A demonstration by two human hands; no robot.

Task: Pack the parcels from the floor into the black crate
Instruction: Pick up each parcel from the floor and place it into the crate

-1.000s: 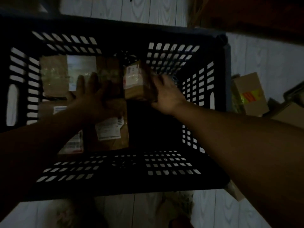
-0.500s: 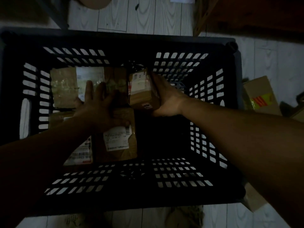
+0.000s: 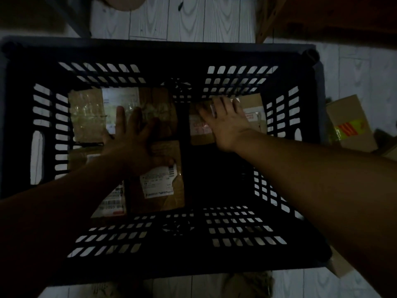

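Two hands reach into the black crate (image 3: 159, 50). Right hand (image 3: 225, 123), fingers spread, presses the parcel (image 3: 251, 104), upright a moment ago, flat into the far right corner: effectively placed. Left hand (image 3: 133, 143), fingers apart, steadies packed parcels (image 3: 161, 188).

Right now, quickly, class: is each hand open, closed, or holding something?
Left hand: open, fingers straight, resting flat on the packed parcels.
Right hand: open, fingers spread, lying flat on the far-right parcel.

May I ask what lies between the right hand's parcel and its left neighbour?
Only a dark, bare strip of crate floor, in the head view.
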